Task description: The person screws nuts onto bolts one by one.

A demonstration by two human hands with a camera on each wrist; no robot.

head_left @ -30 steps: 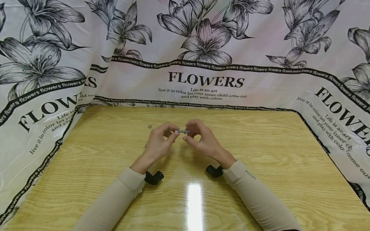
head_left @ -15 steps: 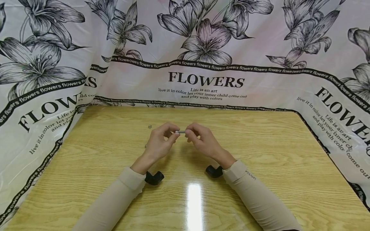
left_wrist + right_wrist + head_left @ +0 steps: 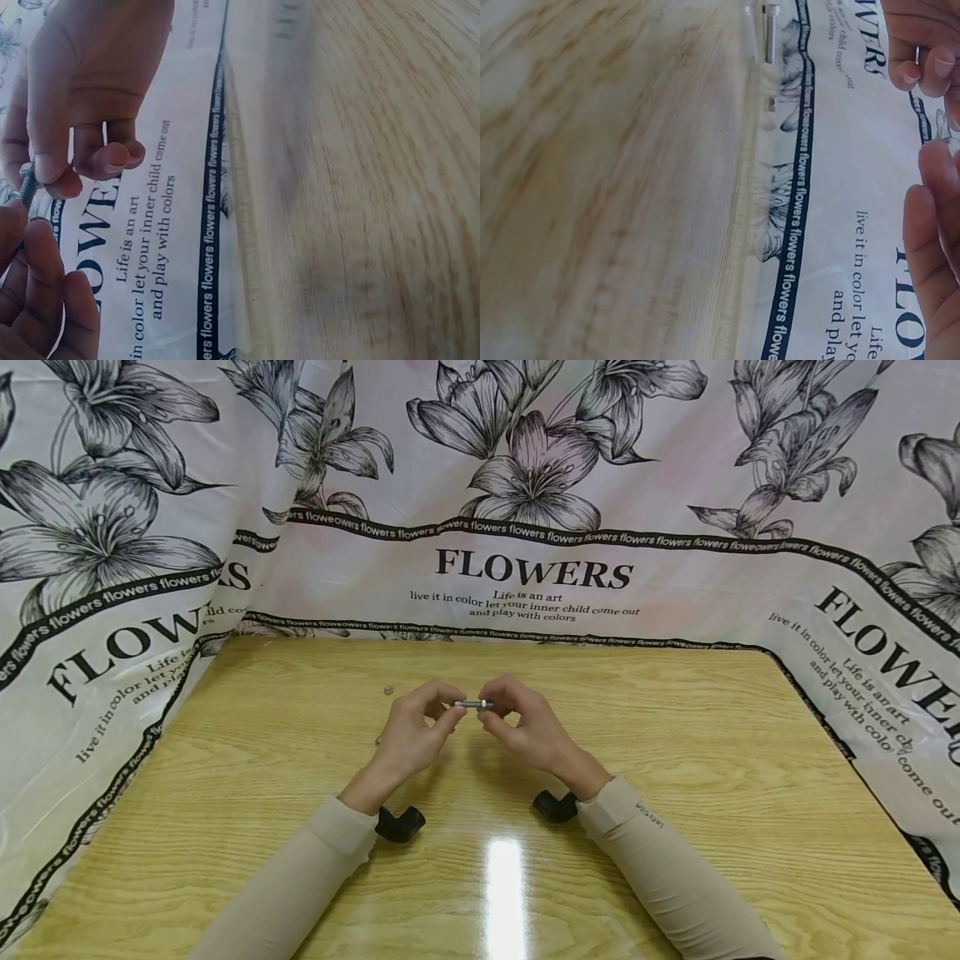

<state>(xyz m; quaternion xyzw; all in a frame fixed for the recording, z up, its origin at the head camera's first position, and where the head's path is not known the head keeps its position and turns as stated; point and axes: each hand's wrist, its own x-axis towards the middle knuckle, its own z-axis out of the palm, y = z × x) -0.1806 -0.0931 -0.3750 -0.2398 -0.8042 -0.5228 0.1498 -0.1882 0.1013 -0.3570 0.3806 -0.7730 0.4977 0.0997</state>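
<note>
My left hand (image 3: pixel 412 727) pinches one end of a small metal bolt (image 3: pixel 468 704) between thumb and fingers, above the table. The bolt lies level, pointing toward my right hand (image 3: pixel 525 718). A hex nut (image 3: pixel 483 703) sits on the bolt's right part. My right thumb and forefinger are curled at this nut, the thumb right against it in the left wrist view. There the threaded shank (image 3: pixel 28 187) shows between both hands. In the right wrist view the held bolt is hidden; only fingers of my left hand (image 3: pixel 930 60) and right hand (image 3: pixel 934 225) show.
A loose nut (image 3: pixel 387 691) lies on the wooden table (image 3: pixel 675 735), left of my hands. Another bolt (image 3: pixel 771 34) appears at the top of the right wrist view. Black wrist mounts (image 3: pixel 400 824) hang under both wrists. A flower-printed cloth (image 3: pixel 536 581) encloses the back and sides.
My right fingers closed over the nut half a second ago, covering it, and now have loosened enough to show it again. My left hand and the bolt have hardly moved.
</note>
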